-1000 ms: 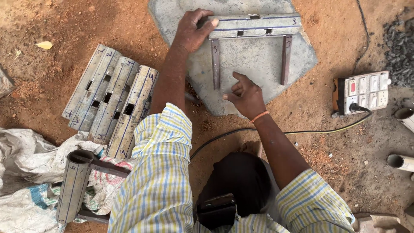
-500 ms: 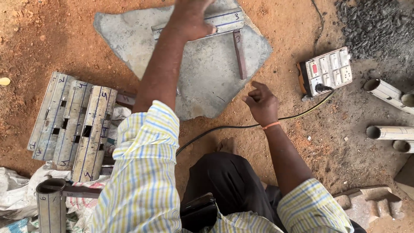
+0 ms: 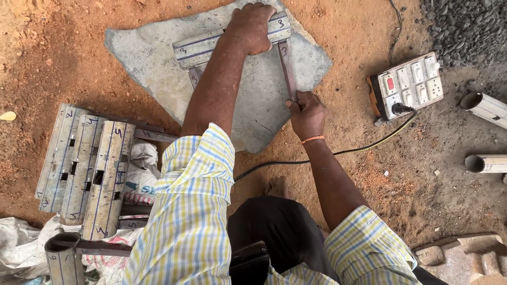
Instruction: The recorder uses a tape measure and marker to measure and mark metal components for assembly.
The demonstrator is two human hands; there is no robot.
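The right hand (image 3: 308, 113), open half a second earlier, had closed around the metal frame's (image 3: 232, 45) right leg (image 3: 288, 68); the left hand (image 3: 251, 26) kept gripping its crossbar at twelve o'clock on the stone slab (image 3: 148, 68), steadying it.

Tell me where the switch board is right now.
In the head view, the white switch board lies on the dirt at upper right, right of the stone slab, with a black cable plugged in.

Bright, even daylight, soft and diffuse; only faint shadows beneath the arms. No glare. Sharp focus throughout, slight wide-angle stretching toward the corners.
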